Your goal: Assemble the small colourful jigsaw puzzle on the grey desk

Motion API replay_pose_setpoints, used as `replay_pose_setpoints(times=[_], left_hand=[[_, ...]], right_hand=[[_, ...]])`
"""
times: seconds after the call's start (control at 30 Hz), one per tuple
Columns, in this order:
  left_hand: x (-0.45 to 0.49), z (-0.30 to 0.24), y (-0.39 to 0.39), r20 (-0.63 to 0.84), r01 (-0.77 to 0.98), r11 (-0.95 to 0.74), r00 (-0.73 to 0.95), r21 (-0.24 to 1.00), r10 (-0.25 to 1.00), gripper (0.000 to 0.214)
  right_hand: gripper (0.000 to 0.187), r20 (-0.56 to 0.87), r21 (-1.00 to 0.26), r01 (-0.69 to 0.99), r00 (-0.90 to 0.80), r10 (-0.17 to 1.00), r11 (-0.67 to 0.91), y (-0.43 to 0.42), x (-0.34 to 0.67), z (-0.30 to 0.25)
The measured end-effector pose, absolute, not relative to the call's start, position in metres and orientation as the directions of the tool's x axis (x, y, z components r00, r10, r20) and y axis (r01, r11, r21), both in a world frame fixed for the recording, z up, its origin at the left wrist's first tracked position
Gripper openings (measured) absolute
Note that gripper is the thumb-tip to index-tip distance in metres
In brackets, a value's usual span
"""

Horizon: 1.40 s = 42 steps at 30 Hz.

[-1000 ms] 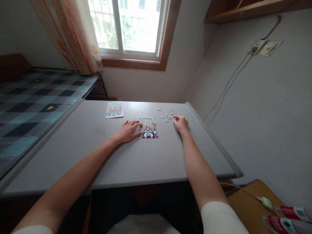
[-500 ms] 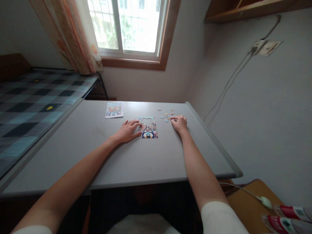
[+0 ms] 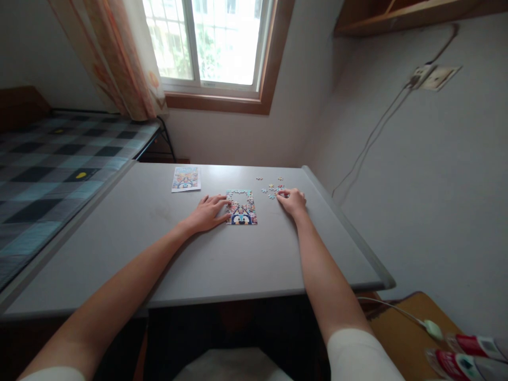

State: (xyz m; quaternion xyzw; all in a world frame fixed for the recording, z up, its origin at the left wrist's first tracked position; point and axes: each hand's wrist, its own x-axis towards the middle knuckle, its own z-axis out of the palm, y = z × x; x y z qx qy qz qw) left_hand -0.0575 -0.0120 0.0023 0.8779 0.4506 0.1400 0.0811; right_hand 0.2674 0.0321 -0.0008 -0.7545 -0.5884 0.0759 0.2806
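A partly assembled jigsaw puzzle (image 3: 243,218) lies flat on the table, with a dark blue cartoon face along its near edge and a gap in its upper middle. My left hand (image 3: 208,212) rests open at the puzzle's left edge, fingers spread, thumb and fingertips touching its border. To the right of the puzzle, my right hand (image 3: 292,201) has thumb and forefinger pinched together on a puzzle piece, mostly hidden by the fingertips. Several loose puzzle pieces (image 3: 271,196) lie scattered just beyond and left of those fingertips.
A printed picture sheet (image 3: 186,179) lies at the table's back left. The grey table (image 3: 238,264) meets a bed (image 3: 79,143) on the left. Right of it, a lower wooden surface (image 3: 413,317) holds bottles (image 3: 464,365) and a white cable. A window (image 3: 226,42) is behind.
My right hand has shifted very slightly, its fingertips pinching a little nearer. My left hand and the assembled puzzle have stayed in place.
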Motion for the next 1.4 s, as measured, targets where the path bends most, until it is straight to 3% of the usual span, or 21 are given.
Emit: replay_pose_setpoints(times=[0.47, 0.7, 1.17, 1.4], left_hand=[[-0.057, 0.002, -0.012, 0.172, 0.768, -0.584, 0.558, 0.262, 0.812, 0.046], [-0.057, 0.004, -0.013, 0.175, 0.77, -0.58, 0.553, 0.265, 0.814, 0.045], [-0.058, 0.002, -0.012, 0.176, 0.767, -0.583, 0.556, 0.267, 0.812, 0.046], [-0.058, 0.002, -0.012, 0.17, 0.769, -0.58, 0.555, 0.268, 0.815, 0.047]], right_hand=[[0.024, 0.201, -0.512, 0.836, 0.341, 0.918, -0.198, 0.036, 0.27, -0.002], [0.029, 0.126, -0.507, 0.848, 0.252, 0.96, -0.156, 0.027, 0.267, 0.01], [0.02, 0.077, -0.516, 0.836, 0.26, 0.962, -0.185, 0.026, 0.269, 0.013], [0.018, 0.094, -0.498, 0.865, -0.014, 0.995, 0.059, 0.025, 0.256, 0.014]])
